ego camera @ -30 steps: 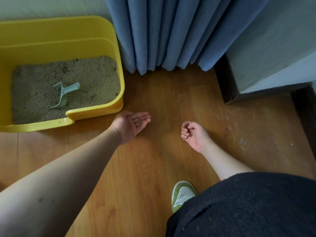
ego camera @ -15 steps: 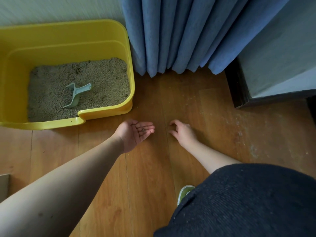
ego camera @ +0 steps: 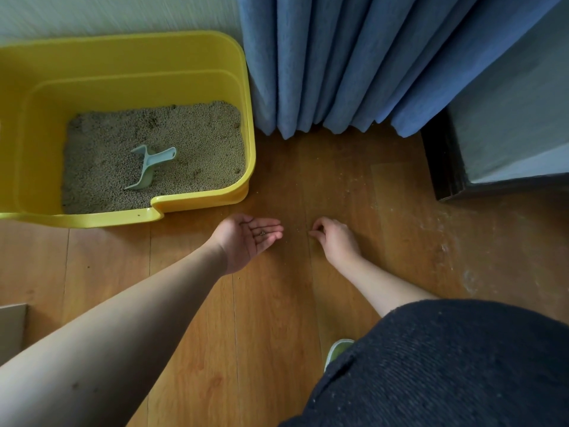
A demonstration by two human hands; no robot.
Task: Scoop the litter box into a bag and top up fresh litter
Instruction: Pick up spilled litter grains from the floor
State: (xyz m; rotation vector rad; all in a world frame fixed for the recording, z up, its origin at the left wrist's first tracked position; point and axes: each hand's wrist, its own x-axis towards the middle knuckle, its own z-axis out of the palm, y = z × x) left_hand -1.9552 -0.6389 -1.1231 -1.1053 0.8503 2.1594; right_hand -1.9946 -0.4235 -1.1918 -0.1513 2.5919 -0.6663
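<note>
A yellow litter box (ego camera: 197, 201) stands on the wooden floor at the left, against the wall. It holds grey-brown litter (ego camera: 200, 140), and a pale green scoop (ego camera: 150, 167) lies on the litter. My left hand (ego camera: 243, 241) rests palm up just in front of the box's right corner, with a few litter pellets (ego camera: 263, 233) on its fingers. My right hand (ego camera: 337, 241) is palm down beside it, thumb and fingertips pinched together at the floor. Whether a pellet is between them is hidden.
Blue curtains (ego camera: 338, 66) hang to the floor right of the box. A dark-based piece of furniture (ego camera: 443, 167) stands at the right. Dust and stray grains (ego camera: 351, 189) speckle the boards. My green shoe (ego camera: 337, 349) and dark clothing fill the lower right.
My right hand turned from a loose palm-up fist to palm down and reached left to the floor near my left hand. The view drifted, so the box sits further right.
</note>
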